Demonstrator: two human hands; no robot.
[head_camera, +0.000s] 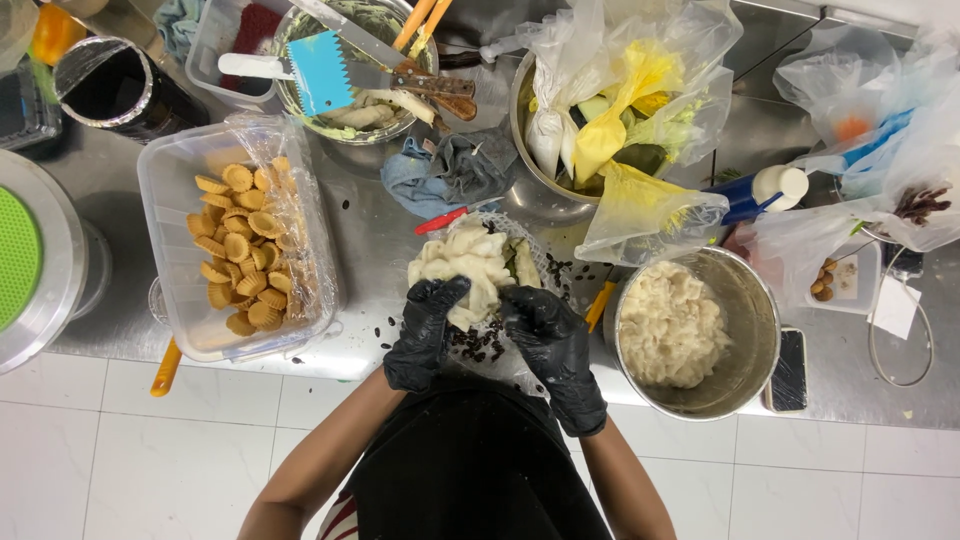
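Both my hands wear black gloves. My left hand (425, 325) and my right hand (545, 330) press together on the near side of a pale lump of dough (465, 262) that lies in a clear plastic-lined dish at the steel counter's front edge. Small dark bits (478, 343), like raisins or chips, lie beneath and between my hands and are scattered on the counter around the dish. Each hand's fingers curl around the dough's lower edge.
A clear plastic tub (170, 180) with several small yellow tart shells stands at the left. To the right is a steel pot (755, 310) of pale dough, with a phone (790, 370) beside it. Behind are bowls with scrapers, piping bags (610, 120), a blue bottle and cloths.
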